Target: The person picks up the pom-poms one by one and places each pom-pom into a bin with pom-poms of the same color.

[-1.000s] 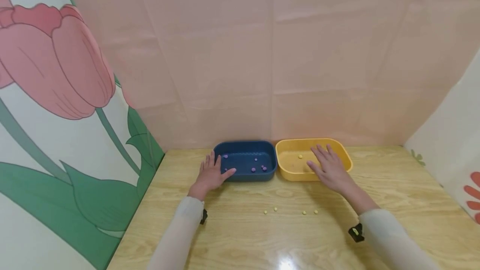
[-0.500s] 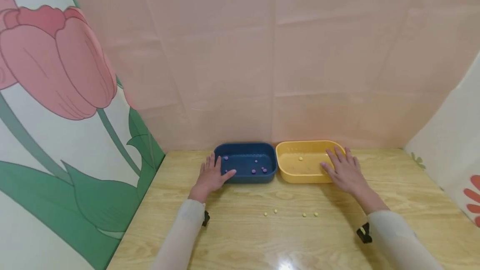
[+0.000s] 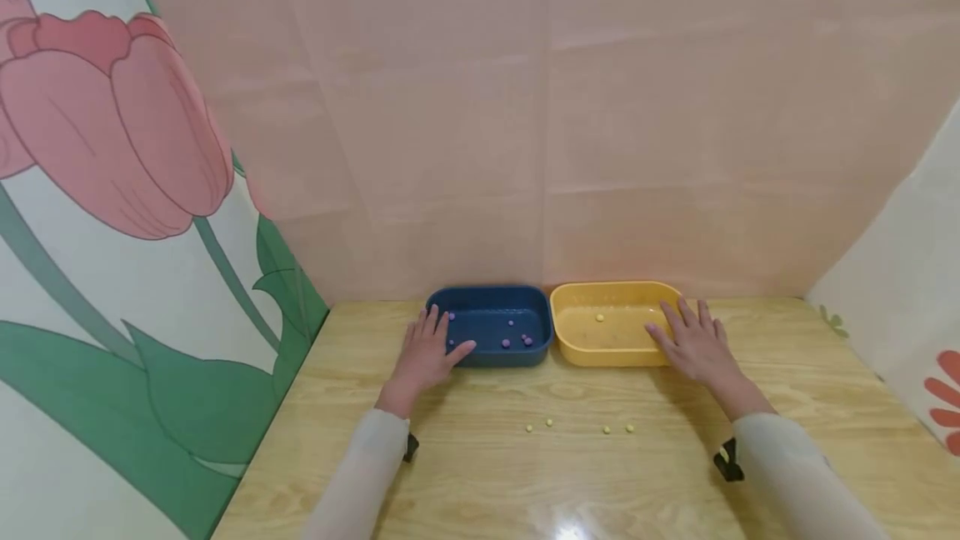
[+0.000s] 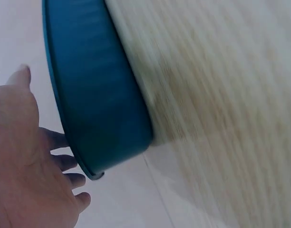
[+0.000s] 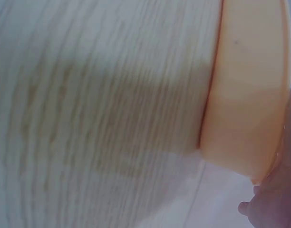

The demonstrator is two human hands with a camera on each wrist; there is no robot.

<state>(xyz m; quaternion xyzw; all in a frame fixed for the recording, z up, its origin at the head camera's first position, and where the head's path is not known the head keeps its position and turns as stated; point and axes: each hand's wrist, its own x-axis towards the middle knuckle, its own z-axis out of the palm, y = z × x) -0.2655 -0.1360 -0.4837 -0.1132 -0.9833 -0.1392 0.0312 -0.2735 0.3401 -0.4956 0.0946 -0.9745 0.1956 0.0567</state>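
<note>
My left hand (image 3: 426, 350) is at the left end of the blue tray (image 3: 491, 358), its fingers spread and fairly straight across the rim. In the left wrist view, the fingertips (image 4: 64, 162) show just past the rim. Several small purple balls (image 3: 506, 343) lie inside this tray. At the right end of the yellow tray (image 3: 609, 357) is my right hand (image 3: 696, 347), fingers also spread over the rim. The right wrist view shows part of that hand (image 5: 278, 204) beside the tray's corner, most of it cut off. A small yellow ball (image 3: 599, 318) sits in the yellow tray.
Several small yellow balls (image 3: 607, 430) lie on the wooden table (image 3: 480, 482) in front of the trays. Both trays stand side by side against a pink sheet (image 3: 450, 148) at the back. A wall with painted tulips (image 3: 135, 132) rises on the left.
My right hand has moved right, from over the yellow tray to its right end. The left hand has stayed almost in place at the blue tray.
</note>
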